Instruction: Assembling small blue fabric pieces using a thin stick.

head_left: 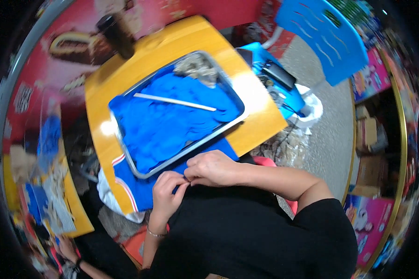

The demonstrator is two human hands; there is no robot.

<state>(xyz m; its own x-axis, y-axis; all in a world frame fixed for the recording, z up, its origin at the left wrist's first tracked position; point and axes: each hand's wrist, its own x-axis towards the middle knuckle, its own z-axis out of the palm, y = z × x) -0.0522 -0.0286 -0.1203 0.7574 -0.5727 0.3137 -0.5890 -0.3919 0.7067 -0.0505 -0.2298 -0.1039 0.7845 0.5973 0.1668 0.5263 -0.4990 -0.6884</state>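
My left hand (166, 191) and my right hand (210, 168) meet in front of my black shirt, just off the near edge of the table. Both are closed in a pinch, fingertips almost touching; whatever they hold is too small or hidden to make out. Right beyond them stands a metal-rimmed tray (189, 149), heaped with thin blue pieces (172, 121). Across the heap lies a slim white stick (174, 101). In the tray's far right corner sits a crumpled grey-beige bundle (198, 67). Blue cloth with red and white stripes (142, 188) hangs below the tray's near side.
The tray rests on a yellow wooden table (260, 114), with a dark bottle (116, 35) at its far left. Right of it are a blue bin (288, 100) and a blue chair (326, 42). Another person's hand (66, 249) is at a second table (81, 218), lower left.
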